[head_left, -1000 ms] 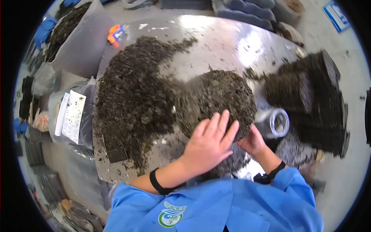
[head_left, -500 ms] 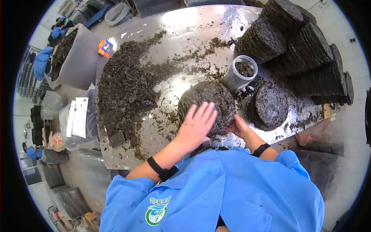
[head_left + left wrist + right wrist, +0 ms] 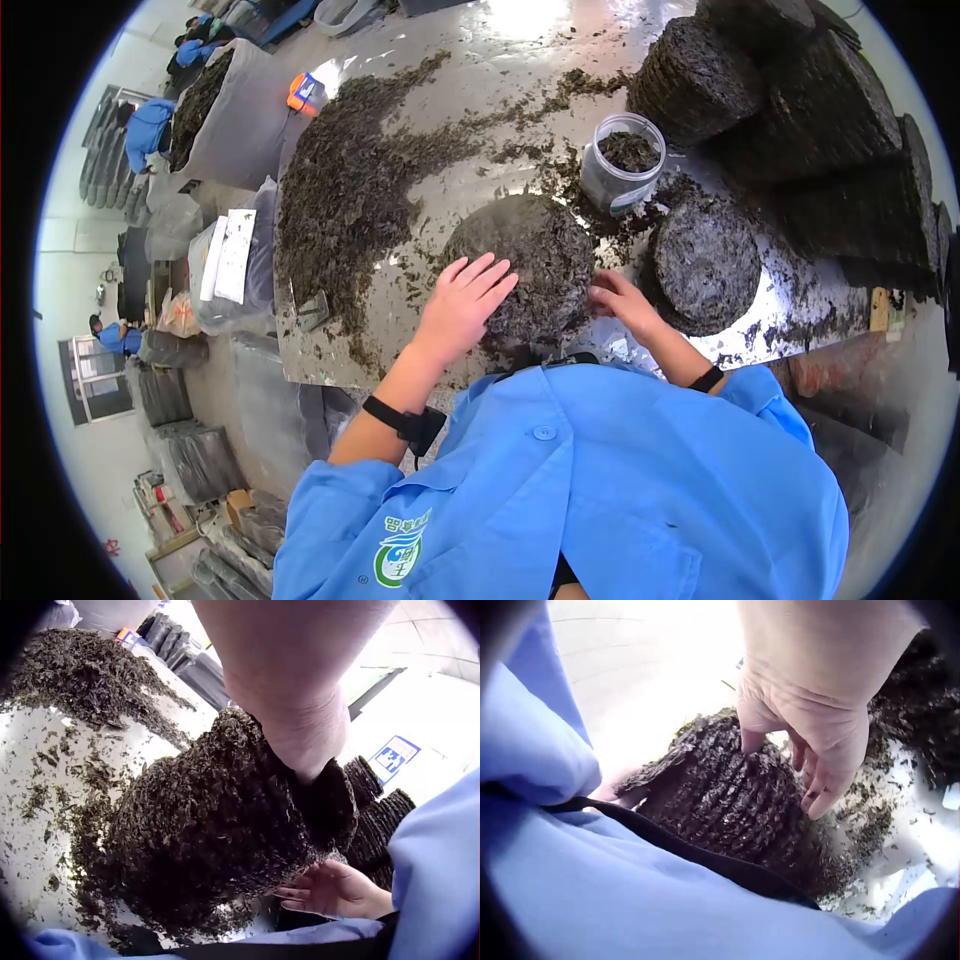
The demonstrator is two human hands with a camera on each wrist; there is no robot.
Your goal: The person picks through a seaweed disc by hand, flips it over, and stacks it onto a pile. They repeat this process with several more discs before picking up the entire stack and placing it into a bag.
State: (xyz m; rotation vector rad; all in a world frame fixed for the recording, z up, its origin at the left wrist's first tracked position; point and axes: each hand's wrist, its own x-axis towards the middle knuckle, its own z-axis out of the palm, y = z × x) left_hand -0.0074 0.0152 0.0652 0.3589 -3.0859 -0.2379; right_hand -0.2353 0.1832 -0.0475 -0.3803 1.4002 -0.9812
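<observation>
A thick round stack of dark dried seaweed (image 3: 530, 245) stands on the metal table in front of me. Its layered side fills much of the left wrist view, and the right wrist view shows ridged layers as well. My left hand (image 3: 462, 308) lies at the stack's left front edge, fingers straight and slightly spread over the top. On the opposite side, my right hand (image 3: 628, 302) is at the stack's right edge with loosely bent fingers. In the right wrist view its thumb meets the stack's side. A second round stack (image 3: 706, 265) sits just right of that hand.
A clear plastic tub (image 3: 622, 170) of dark flakes stands behind the stacks. Tall piles of round seaweed cakes (image 3: 830, 130) crowd the right. Loose seaweed (image 3: 345, 190) covers the table's left, with an orange tape dispenser (image 3: 302, 93) behind. A big bag (image 3: 235, 120) stands beyond.
The seaweed stack appeared larger and nearer a second ago; now it rests lower on the table. My left hand has slid from its top to its left edge. The head view has shifted.
</observation>
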